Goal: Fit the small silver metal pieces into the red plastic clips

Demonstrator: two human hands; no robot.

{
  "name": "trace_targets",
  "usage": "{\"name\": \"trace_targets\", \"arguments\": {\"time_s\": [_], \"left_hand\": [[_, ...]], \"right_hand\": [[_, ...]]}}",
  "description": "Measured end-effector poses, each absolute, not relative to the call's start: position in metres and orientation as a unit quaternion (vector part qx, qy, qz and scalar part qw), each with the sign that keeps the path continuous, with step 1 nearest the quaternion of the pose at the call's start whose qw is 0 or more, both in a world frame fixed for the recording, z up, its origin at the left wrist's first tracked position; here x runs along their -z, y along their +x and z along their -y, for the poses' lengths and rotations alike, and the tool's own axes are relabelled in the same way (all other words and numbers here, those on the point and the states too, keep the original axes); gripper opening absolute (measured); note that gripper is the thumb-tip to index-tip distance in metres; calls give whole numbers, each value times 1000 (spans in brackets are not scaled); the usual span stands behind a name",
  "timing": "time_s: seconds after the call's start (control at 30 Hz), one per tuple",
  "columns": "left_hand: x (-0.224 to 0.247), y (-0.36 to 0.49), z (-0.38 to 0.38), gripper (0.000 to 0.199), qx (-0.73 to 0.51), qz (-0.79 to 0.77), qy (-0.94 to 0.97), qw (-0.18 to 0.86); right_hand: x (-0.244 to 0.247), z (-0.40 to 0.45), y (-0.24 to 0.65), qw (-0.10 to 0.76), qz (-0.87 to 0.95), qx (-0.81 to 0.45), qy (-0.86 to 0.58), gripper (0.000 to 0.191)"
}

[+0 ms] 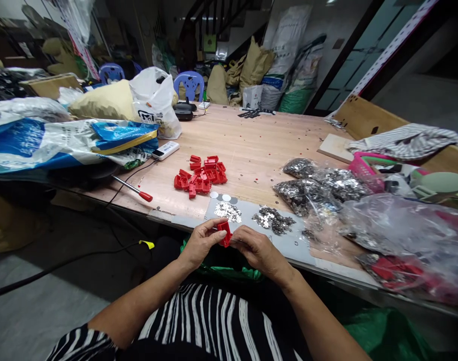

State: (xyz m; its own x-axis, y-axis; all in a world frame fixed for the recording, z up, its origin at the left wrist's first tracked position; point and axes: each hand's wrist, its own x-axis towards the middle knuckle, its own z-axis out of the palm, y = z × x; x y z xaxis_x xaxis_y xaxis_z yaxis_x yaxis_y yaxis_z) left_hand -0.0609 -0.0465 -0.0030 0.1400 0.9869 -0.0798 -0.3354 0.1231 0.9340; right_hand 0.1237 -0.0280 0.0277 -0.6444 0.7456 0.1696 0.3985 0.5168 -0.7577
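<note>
My left hand (201, 243) grips a small red plastic housing (224, 233) between thumb and fingers, just over the table's front edge. Close on its right side, my right hand (256, 246) is closed in a pinch by the housing's lower corner. What those fingertips hold, if anything, is too small to make out. Beyond my hands lie a pile of shiny flat metal pieces (228, 211) and a second, darker pile of metal pieces (273, 219) on a grey sheet (248, 209). A heap of similar red housings (204, 175) rests farther back, left of centre.
Clear plastic bags of metal parts (307, 193) and a pink basket (364, 170) crowd the right side. At left are a blue and white sack (44, 143), a white carrier bag (156, 100) and a red-handled tool (145, 196). Below my hands hangs a green bag (229, 272).
</note>
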Motion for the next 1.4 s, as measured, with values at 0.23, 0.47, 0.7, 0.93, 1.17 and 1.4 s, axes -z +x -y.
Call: {"name": "trace_targets", "arguments": {"time_s": [0.23,0.47,0.7,0.93,1.17,1.4], "left_hand": [[4,-60,46,41,-506,-401,443,622],[21,-60,43,40,-513,-391,537,544],[28,-66,32,34,-431,-472,693,334],[31,-65,25,36,-407,-468,715,322],[32,-67,26,36,-401,-473,708,338],[33,-68,25,34,-396,-473,709,342]], "right_hand": [[-18,33,129,276,760,-427,-404,15],[-13,32,146,271,778,-342,-453,31],[4,30,139,233,796,-277,-485,27],[3,27,134,209,814,-262,-474,21],[3,26,136,208,818,-272,-462,21],[4,28,134,211,820,-269,-459,20]]}}
